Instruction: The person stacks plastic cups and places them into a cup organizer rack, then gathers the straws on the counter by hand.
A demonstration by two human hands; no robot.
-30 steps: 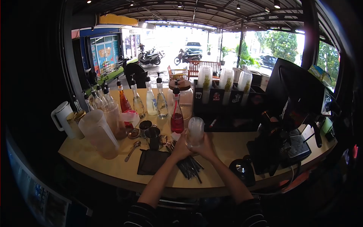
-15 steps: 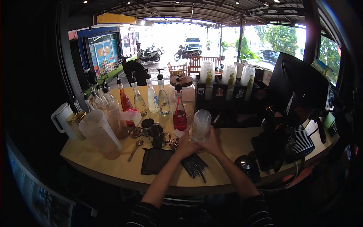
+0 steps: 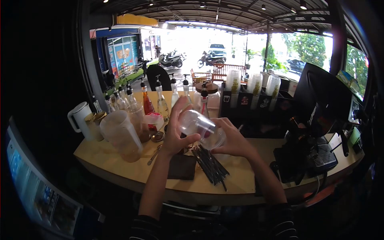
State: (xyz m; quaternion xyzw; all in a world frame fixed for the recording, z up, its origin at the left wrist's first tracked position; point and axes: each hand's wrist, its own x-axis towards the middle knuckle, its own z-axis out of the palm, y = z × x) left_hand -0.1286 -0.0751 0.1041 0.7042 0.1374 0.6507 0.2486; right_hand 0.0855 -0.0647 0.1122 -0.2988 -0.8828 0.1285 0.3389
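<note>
A clear plastic cup (image 3: 197,123) is tilted between my two hands above the counter, its base toward the upper left and its rim toward the lower right. My right hand (image 3: 236,140) grips it around the rim end. My left hand (image 3: 176,134) lies against the base end, thumb below and fingers extended upward beside it. Under the cup, a bundle of black straws (image 3: 211,168) lies on the counter beside a folded dark cloth (image 3: 181,167). Behind the cup, a pump bottle of red syrup (image 3: 204,105) is partly hidden, and my left hand covers most of the metal pitchers.
A translucent jug (image 3: 120,134) and a white pitcher (image 3: 82,118) stand at the left, near several pump bottles (image 3: 161,102). At the back, a black holder (image 3: 240,106) carries stacked cups (image 3: 254,86). A dark machine (image 3: 298,150) occupies the counter's right side.
The cup has gone from upright with its base up to tilted leftward, raised a little. My left hand has moved up to the base end with its fingers extended. The view has shifted slightly.
</note>
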